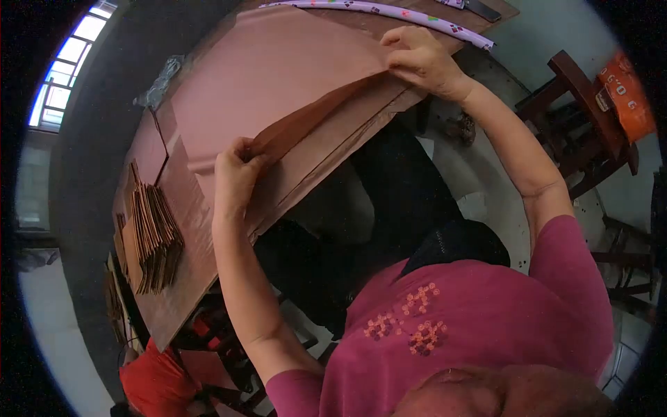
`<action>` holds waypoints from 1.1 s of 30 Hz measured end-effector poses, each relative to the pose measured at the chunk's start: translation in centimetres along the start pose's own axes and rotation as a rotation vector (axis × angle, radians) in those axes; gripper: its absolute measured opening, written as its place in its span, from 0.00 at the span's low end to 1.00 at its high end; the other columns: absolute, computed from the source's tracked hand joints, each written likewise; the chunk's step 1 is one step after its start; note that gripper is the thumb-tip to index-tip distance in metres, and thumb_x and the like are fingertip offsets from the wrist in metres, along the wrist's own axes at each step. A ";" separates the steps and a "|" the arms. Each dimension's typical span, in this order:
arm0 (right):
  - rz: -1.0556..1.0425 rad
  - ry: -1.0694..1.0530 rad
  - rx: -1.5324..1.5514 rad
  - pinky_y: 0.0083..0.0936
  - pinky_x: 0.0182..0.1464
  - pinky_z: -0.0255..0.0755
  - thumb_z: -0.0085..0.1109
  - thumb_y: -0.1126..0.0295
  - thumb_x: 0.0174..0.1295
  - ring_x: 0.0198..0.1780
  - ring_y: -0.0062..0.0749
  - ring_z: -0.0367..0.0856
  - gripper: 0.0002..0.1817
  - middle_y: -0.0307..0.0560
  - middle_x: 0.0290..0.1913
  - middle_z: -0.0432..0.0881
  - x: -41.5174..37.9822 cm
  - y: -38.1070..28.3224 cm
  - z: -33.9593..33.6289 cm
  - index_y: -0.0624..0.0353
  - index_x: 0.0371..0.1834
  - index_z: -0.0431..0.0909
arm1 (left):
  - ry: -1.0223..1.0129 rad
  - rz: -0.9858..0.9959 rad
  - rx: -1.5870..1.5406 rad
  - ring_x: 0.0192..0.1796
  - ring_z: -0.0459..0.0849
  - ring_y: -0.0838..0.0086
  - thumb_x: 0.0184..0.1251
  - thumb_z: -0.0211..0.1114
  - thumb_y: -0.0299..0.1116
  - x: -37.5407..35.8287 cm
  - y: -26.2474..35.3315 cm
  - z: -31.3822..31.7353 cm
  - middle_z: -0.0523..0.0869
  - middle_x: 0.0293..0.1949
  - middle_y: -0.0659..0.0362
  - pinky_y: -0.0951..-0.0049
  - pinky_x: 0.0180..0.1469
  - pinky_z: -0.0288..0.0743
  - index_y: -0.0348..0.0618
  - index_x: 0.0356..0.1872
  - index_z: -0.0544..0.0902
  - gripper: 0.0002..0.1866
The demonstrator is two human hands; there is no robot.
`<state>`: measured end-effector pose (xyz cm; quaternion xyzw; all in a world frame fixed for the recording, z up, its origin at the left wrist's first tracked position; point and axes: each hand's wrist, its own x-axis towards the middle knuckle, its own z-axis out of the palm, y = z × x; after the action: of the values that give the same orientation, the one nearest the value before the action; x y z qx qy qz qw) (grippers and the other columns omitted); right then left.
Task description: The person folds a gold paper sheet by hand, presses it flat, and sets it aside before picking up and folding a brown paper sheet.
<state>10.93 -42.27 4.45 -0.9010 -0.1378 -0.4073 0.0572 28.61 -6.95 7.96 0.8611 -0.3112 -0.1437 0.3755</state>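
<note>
Brown sheet (271,69), one, large: upper middle of the frame, lying over further brown sheets (319,149) on the surface (198,257); near edge raised in a shallow arch between the hands.
Left hand (236,170), centre-left: grip drawn together, fingers curled, pinching the raised edge.
Right hand (420,62), upper right of centre: grip narrow, thumb and fingers pinching the same sheet near its right-hand corner.
Folded brown pieces (156,233), one row, left of frame.
Patterned purple strip (417,15), top edge.
Crumpled clear plastic (163,80), upper left.
</note>
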 end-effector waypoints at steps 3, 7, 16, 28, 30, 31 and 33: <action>0.008 -0.040 -0.057 0.41 0.66 0.65 0.65 0.72 0.59 0.63 0.41 0.74 0.07 0.43 0.57 0.76 -0.2 0.1 0.6 0.56 0.39 0.79 | 0.035 0.014 0.007 0.40 0.82 0.75 0.62 0.65 0.20 0.0 0.1 0.0 0.87 0.37 0.57 0.74 0.45 0.76 0.31 0.46 0.83 0.11; 0.010 0.012 -0.043 0.40 0.64 0.66 0.62 0.73 0.61 0.62 0.42 0.74 0.06 0.43 0.57 0.77 0.0 0.4 1.3 0.57 0.41 0.79 | 0.047 -0.008 -0.127 0.39 0.82 0.77 0.61 0.65 0.18 0.0 0.0 0.3 0.86 0.36 0.58 0.76 0.44 0.75 0.30 0.45 0.83 0.11; 0.021 0.018 -0.062 0.38 0.61 0.68 0.57 0.71 0.66 0.59 0.41 0.77 0.04 0.42 0.55 0.78 0.5 0.6 1.8 0.57 0.41 0.79 | 0.017 -0.039 -0.133 0.40 0.82 0.76 0.63 0.64 0.18 -0.7 2.1 0.3 0.86 0.37 0.57 0.77 0.45 0.76 0.30 0.46 0.83 0.10; 0.022 0.202 -0.112 0.38 0.63 0.68 0.72 0.72 0.50 0.62 0.45 0.74 0.19 0.44 0.61 0.77 1.6 -1.2 -0.2 0.52 0.47 0.80 | 0.032 -0.023 -0.067 0.41 0.82 0.76 0.64 0.65 0.20 0.1 1.0 0.2 0.86 0.38 0.57 0.76 0.44 0.77 0.31 0.49 0.82 0.12; -0.064 0.278 -0.185 0.38 0.65 0.66 0.73 0.72 0.49 0.64 0.45 0.73 0.21 0.43 0.63 0.77 1.8 -1.8 -0.6 0.51 0.48 0.80 | 0.030 -0.026 -0.104 0.41 0.82 0.76 0.65 0.64 0.20 0.2 0.9 0.2 0.86 0.38 0.57 0.77 0.44 0.77 0.32 0.49 0.82 0.12; -0.135 0.236 -0.238 0.39 0.66 0.65 0.72 0.72 0.50 0.65 0.45 0.72 0.20 0.43 0.64 0.76 1.7 -2.3 -0.8 0.49 0.48 0.80 | 0.028 -0.030 -0.138 0.41 0.83 0.76 0.65 0.64 0.19 0.2 0.9 0.2 0.86 0.39 0.57 0.77 0.44 0.77 0.32 0.50 0.82 0.12; -0.223 0.230 -0.296 0.39 0.66 0.64 0.71 0.72 0.51 0.67 0.44 0.70 0.19 0.43 0.66 0.75 2.1 -2.4 -0.4 0.48 0.47 0.81 | 0.013 -0.037 -0.137 0.41 0.83 0.76 0.66 0.64 0.19 0.1 1.4 0.1 0.86 0.39 0.57 0.78 0.45 0.77 0.32 0.50 0.82 0.12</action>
<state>11.21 -39.60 6.24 -0.8262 -0.1677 -0.5273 -0.1059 28.03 -7.78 8.94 0.8398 -0.2822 -0.1660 0.4330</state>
